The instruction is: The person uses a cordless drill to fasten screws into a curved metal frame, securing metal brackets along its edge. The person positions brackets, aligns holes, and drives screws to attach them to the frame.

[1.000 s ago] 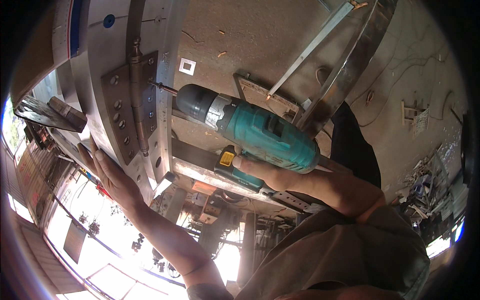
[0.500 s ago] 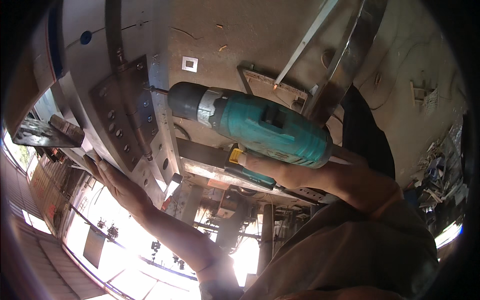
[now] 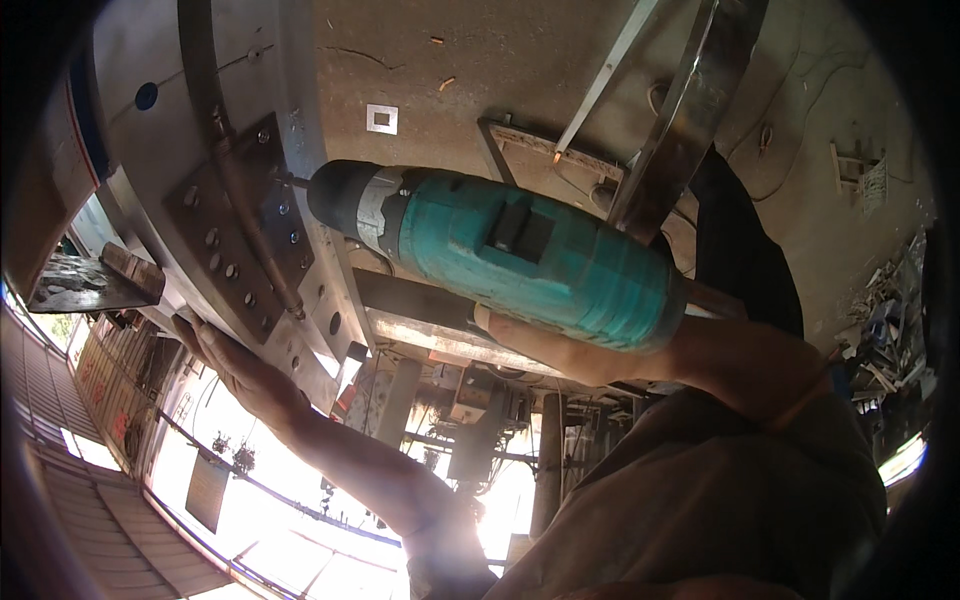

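Observation:
My right hand (image 3: 570, 350) is closed round the grip of a teal and black cordless drill (image 3: 520, 240). Most of those fingers are hidden by the drill body. The bit points left and meets a screw hole near the right edge of a dark steel hinge (image 3: 245, 230); whether it is seated in a screw I cannot tell. Several holes and screws dot the hinge leaves, and its barrel runs lengthwise between them. My left hand (image 3: 240, 365) lies with fingers stretched along the edge of the pale metal panel (image 3: 145, 190), just below the hinge, holding nothing.
A long steel bar (image 3: 690, 110) slants up at the right, near a thin metal strip (image 3: 605, 80). A small square plate with a hole (image 3: 382, 119) lies on the floor. Scrap (image 3: 890, 330) is heaped at far right. An angled metal piece (image 3: 95, 280) juts out at left.
The drill has turned slightly and shifted left relative to the view, as has the hinge. Its yellow-marked lower part is now hidden. My left hand keeps its place on the panel edge.

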{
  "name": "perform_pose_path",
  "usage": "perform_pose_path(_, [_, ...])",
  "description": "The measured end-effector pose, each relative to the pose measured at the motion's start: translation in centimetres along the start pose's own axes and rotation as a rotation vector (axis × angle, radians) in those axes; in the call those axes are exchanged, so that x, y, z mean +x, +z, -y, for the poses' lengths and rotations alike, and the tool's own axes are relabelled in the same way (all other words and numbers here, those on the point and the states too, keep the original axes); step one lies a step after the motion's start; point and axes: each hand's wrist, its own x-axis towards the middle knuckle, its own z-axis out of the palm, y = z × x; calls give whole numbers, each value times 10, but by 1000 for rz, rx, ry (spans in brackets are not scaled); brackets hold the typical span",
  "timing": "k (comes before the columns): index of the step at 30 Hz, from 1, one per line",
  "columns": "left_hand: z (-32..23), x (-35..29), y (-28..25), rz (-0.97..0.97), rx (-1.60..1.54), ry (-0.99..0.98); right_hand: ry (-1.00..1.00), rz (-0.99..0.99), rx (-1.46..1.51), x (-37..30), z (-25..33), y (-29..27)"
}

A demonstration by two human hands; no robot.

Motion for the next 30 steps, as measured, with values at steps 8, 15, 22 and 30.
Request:
perform_pose_path(8, [12, 2, -1, -1, 13, 56, 162, 34, 164, 3, 3, -13])
perform_pose_path(15, [11, 1, 0, 9, 10, 81, 219, 74, 263, 2, 5, -11])
perform_pose_path(22, [8, 0, 0, -1, 8, 72, 241, 118, 288, -1, 5, -7])
perform_pose_path(30, [8, 0, 1, -12, 32, 76, -51, 7, 36, -6, -6, 5])
